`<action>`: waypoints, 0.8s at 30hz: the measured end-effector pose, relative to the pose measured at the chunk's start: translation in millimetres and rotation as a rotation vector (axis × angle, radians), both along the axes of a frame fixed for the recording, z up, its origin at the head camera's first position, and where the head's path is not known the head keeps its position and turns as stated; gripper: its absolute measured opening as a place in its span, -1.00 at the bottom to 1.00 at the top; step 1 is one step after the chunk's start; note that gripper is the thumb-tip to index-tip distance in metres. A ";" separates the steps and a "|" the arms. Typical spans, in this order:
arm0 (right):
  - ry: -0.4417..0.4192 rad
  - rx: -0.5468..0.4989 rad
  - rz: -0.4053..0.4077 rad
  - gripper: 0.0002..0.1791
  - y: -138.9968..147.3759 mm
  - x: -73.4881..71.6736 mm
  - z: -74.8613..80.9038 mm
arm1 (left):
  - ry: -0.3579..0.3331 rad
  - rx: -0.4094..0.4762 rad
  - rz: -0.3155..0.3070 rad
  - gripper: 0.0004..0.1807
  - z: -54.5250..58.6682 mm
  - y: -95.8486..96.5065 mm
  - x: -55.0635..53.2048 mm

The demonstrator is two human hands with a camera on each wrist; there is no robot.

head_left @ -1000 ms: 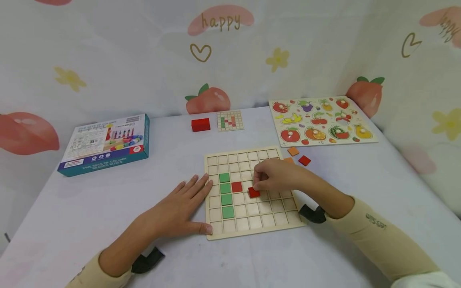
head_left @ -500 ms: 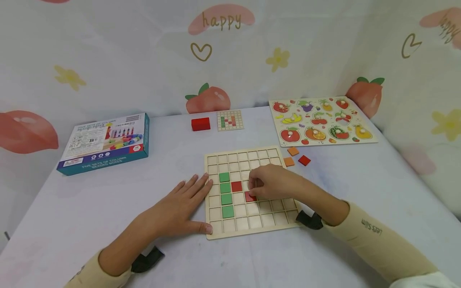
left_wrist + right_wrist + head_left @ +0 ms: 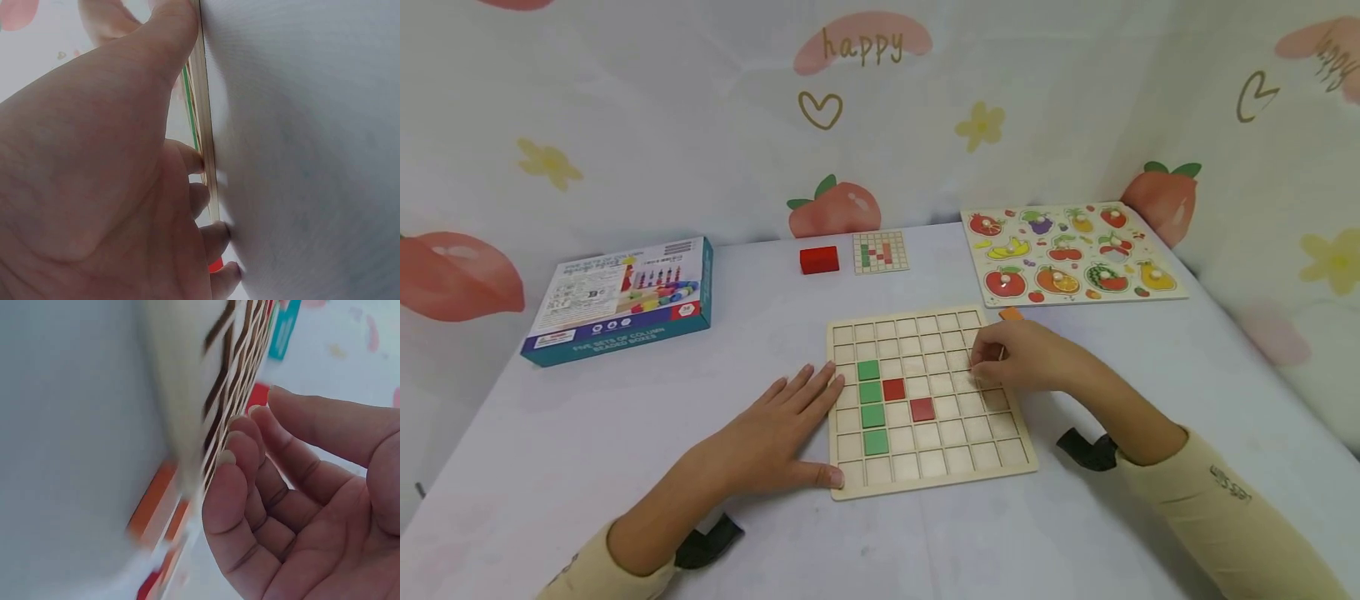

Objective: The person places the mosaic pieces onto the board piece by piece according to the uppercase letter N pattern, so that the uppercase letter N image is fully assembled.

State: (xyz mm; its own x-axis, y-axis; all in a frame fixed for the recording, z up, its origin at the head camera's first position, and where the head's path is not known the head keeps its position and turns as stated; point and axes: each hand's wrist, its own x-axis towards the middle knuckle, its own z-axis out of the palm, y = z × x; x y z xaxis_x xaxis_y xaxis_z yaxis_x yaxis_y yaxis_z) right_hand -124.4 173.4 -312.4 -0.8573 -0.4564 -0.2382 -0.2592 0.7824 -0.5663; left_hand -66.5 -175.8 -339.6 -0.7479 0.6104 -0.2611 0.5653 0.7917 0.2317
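Observation:
A wooden grid board (image 3: 928, 436) lies on the table in the head view. Several green square tiles (image 3: 872, 415) form a column in it. One red tile (image 3: 892, 389) sits beside the column, and a second red tile (image 3: 922, 409) lies diagonally below that one. My left hand (image 3: 767, 446) rests flat with spread fingers, its fingertips and thumb on the board's left edge. Over the board's right edge is my right hand (image 3: 1030, 354), fingers loosely bent and holding nothing; the right wrist view shows a gap between thumb and index finger. Behind it peeks an orange tile (image 3: 1011, 314).
In the right wrist view, blurred orange tiles (image 3: 152, 503) and a red tile (image 3: 148, 586) lie beside the board. Toward the back are a boxed bead set (image 3: 625, 300), a red block (image 3: 818, 260), a small pattern card (image 3: 881, 252) and a fruit puzzle board (image 3: 1067, 254).
My right hand lowered the red tile into a cell and let it go. It then moved right to the board's edge, covering some loose tiles. My left hand stayed put.

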 end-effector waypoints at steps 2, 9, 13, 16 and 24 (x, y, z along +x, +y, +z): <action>0.002 0.020 -0.049 -0.92 10.8 -3.5 -0.3 | 0.002 0.000 -0.001 0.28 0.0 -0.3 0.0; 0.070 0.078 -0.195 -0.84 45.8 -18.3 0.0 | 0.006 -0.001 -0.003 0.28 -0.8 -0.9 -0.2; 0.052 0.122 -0.281 -0.67 59.9 -23.6 -0.4 | 0.010 -0.004 -0.004 0.28 -0.9 -0.2 -0.7; 0.000 0.153 -0.315 -0.57 65.6 -25.8 -3.2 | 0.007 -0.005 -0.002 0.28 -1.0 -0.2 -0.6; -0.027 0.128 -0.278 -0.75 67.5 -28.1 -8.6 | 0.006 0.005 0.000 0.28 -0.9 -0.5 0.2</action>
